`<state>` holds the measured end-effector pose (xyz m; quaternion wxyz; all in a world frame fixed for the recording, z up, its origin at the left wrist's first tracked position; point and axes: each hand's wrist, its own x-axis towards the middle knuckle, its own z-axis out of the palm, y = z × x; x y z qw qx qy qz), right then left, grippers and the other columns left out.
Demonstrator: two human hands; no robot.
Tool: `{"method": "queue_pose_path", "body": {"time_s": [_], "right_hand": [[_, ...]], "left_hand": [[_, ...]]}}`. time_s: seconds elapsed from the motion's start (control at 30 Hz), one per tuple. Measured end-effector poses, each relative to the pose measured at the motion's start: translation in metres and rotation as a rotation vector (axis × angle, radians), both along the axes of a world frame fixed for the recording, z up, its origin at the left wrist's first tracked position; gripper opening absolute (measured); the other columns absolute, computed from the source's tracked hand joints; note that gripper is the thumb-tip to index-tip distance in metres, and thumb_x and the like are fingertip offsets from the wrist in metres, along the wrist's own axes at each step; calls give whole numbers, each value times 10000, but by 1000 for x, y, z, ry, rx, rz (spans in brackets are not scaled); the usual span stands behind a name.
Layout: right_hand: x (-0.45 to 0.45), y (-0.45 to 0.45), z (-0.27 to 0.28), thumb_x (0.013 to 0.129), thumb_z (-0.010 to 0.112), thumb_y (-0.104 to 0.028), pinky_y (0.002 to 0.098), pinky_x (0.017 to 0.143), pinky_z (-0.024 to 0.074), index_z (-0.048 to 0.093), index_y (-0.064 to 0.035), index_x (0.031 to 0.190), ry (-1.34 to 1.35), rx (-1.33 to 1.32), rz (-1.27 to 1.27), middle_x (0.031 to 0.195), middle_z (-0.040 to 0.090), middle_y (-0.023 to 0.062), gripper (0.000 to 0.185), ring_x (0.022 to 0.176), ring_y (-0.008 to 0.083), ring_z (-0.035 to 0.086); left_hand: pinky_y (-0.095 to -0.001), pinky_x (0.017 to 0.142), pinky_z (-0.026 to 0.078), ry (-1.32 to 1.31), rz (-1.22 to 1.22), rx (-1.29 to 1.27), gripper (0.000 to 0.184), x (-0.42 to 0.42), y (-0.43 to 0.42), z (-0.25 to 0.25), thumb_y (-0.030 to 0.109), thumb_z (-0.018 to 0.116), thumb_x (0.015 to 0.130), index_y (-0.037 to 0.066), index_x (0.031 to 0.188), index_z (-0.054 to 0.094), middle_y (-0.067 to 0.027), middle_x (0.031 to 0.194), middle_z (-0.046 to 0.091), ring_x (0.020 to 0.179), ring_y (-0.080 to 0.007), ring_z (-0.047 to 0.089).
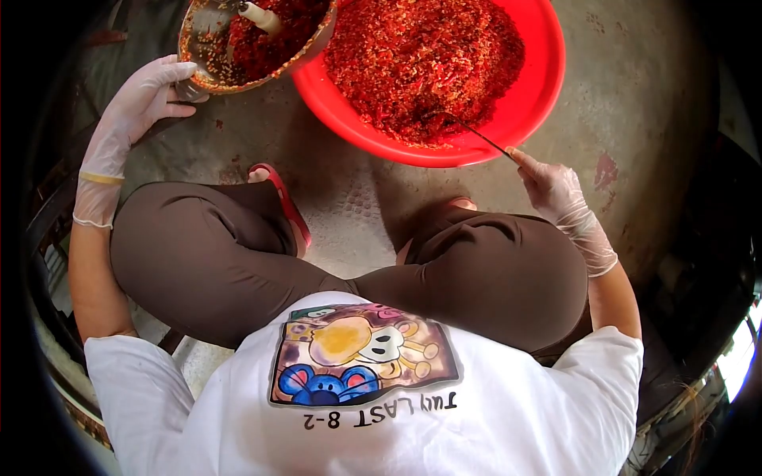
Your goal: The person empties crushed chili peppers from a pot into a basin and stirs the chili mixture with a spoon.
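Observation:
My left hand (155, 99), in a clear glove, grips the near left side of a food processor bowl (305, 59). The bowl is tilted and holds red chopped chilli (274, 51) around a white centre post (260, 16), with pale bits stuck to its wall. My right hand (548, 182), also gloved, is closed on the thin handle of a metal spoon (488, 140). The spoon's head rests at the near edge of a heap of chopped chilli (429, 63) and is partly hidden in it. A wide red basin (544, 47) holds this heap.
The basin stands on a grey concrete floor (635, 103) with reddish stains. My knees in brown trousers (198, 254) and my feet in red sandals (286, 202) are close on the near side. Dark furniture-like shapes border the left and right edges.

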<state>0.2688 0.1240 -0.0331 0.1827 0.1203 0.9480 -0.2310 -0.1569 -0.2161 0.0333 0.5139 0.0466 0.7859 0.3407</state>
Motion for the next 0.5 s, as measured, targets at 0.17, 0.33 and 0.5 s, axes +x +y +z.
{"method": "queue_pose_path", "body": {"time_s": [0.17,0.33,0.5], "right_hand": [[-3,3,7,882,553,-101,397,613,496,609,-132,1184,-61,-153,-125,748,599,197,308,685,348,621],[-3,8,14,932,533,-147,300,660,485,594,-58,1204,-232,-462,-374,739,586,77,293,672,169,562],[-14,10,11,973,480,-189,212,585,437,579,-14,1216,-410,-772,-609,615,418,-56,315,537,38,382]], "left_hand": [[-289,750,524,-24,-53,19,412,-6,-6,-4,324,591,894,83,1219,513,-47,1090,639,913,-143,631],[-296,765,517,-13,-59,-15,425,-8,-6,-5,332,584,897,80,1231,508,-52,1090,638,918,-148,628],[-303,771,512,-5,-64,10,417,-4,-5,-2,332,579,902,81,1227,509,-58,1086,638,928,-161,629]]}}
